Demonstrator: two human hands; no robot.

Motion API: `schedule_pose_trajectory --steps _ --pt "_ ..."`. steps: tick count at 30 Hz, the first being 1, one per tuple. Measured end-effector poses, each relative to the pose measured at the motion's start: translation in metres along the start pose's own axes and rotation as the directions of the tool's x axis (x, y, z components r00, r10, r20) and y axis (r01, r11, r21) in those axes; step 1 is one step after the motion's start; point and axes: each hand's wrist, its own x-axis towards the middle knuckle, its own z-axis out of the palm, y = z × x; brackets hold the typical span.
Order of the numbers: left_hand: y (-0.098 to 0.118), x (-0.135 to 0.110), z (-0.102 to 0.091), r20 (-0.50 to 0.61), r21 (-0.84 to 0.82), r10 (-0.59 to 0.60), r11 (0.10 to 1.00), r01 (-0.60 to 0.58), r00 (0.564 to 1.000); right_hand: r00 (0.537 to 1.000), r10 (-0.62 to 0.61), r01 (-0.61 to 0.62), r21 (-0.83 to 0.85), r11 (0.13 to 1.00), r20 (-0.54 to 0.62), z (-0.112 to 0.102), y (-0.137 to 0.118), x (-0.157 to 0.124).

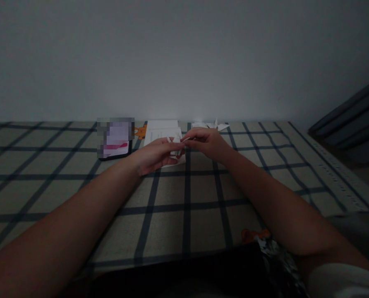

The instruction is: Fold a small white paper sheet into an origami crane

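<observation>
Between my two hands is a small piece of folded white paper (177, 145), held above the checked cloth. My left hand (157, 155) grips it from the left, thumb on top and fingers curled beneath. With thumb and fingertips pinched together, my right hand (205, 141) holds its right end. Behind my left hand lies a white sheet or pad of paper (162, 127) with faint writing, its lower part partly covered by the hand. Just beyond my right hand rests a folded white paper shape (216, 124) with pointed ends. The exact folds in my fingers are too dim to make out.
A phone (118, 138) with a lit, blurred screen stands to the left of the papers. The checked cloth (168, 223) reaches to a plain wall (184, 58). Dark folded fabric (355, 124) hangs at the right. A dark object (184, 273) lies close to my body.
</observation>
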Motion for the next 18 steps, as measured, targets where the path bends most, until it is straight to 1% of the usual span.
schedule_pose_trajectory --steps 3,8,13,16,18 --pt "0.0003 -0.0009 -0.0008 0.05 -0.026 -0.011 1.0 0.012 0.999 0.999 -0.034 0.034 -0.027 0.999 0.005 -0.0021 -0.0003 -0.0007" --pt "0.002 -0.0023 -0.0018 0.083 -0.049 -0.042 0.998 0.046 0.996 0.999 -0.007 0.008 -0.013 1.0 0.053 -0.0061 0.0008 -0.0016" --pt "0.002 -0.0034 -0.0022 0.074 -0.044 -0.027 0.999 0.031 0.997 0.993 -0.015 0.012 0.022 1.0 0.12 -0.0092 0.0048 -0.0012" --pt "0.002 -0.0037 -0.0012 0.061 -0.026 -0.02 0.999 0.021 0.998 0.992 -0.036 0.036 0.002 0.999 0.118 -0.0102 0.0063 -0.001" --pt "0.0021 -0.0038 -0.0002 0.058 -0.026 -0.011 1.0 0.013 0.998 0.992 -0.084 0.087 -0.034 0.996 0.092 -0.0099 0.0063 -0.0009"
